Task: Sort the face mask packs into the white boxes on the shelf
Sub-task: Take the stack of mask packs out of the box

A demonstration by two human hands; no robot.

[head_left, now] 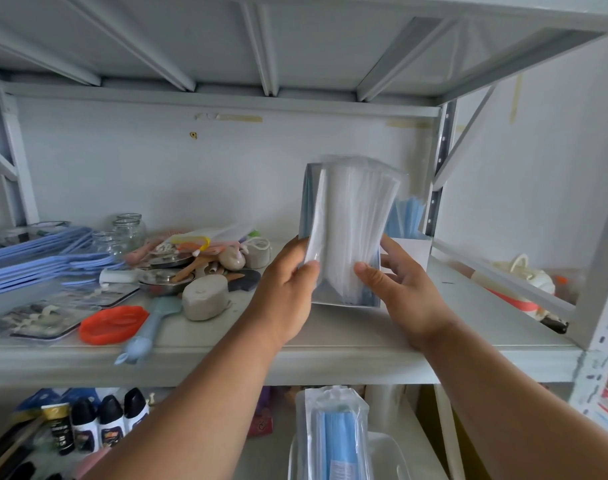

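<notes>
Both hands hold one clear face mask pack [347, 233] upright above the grey shelf [364, 341], its lower edge just over the shelf board. The left hand [288, 289] grips the pack's lower left edge, thumb curled across the front of the plastic and the fingers wrapped behind it. The right hand [396, 289] pinches the lower right corner, thumb pressed flat on the front face and the fingers spread behind the pack. The masks inside show white, with a blue-grey layer at the back.

Directly behind the pack, toward the right rear of the shelf, stands a white box [413, 251] with blue masks [410, 220] sticking up out of it; the held pack covers most of the box, so how full it is cannot be told. The pack is in front of the box, not inside it.

On the level below, near the bottom edge of the view, another pack of blue masks [333, 434] stands in a clear plastic tub [389, 455].

The left half of the shelf carries clutter, well apart from the hands: blue hangers [42, 258], glass jars [127, 230], an orange lid [113, 323], a pale blue spatula [150, 323], a grey stone-like lump [205, 301] and small metal dishes [165, 282]. Dark-capped bottles [98, 420] line the lower level on the left
</notes>
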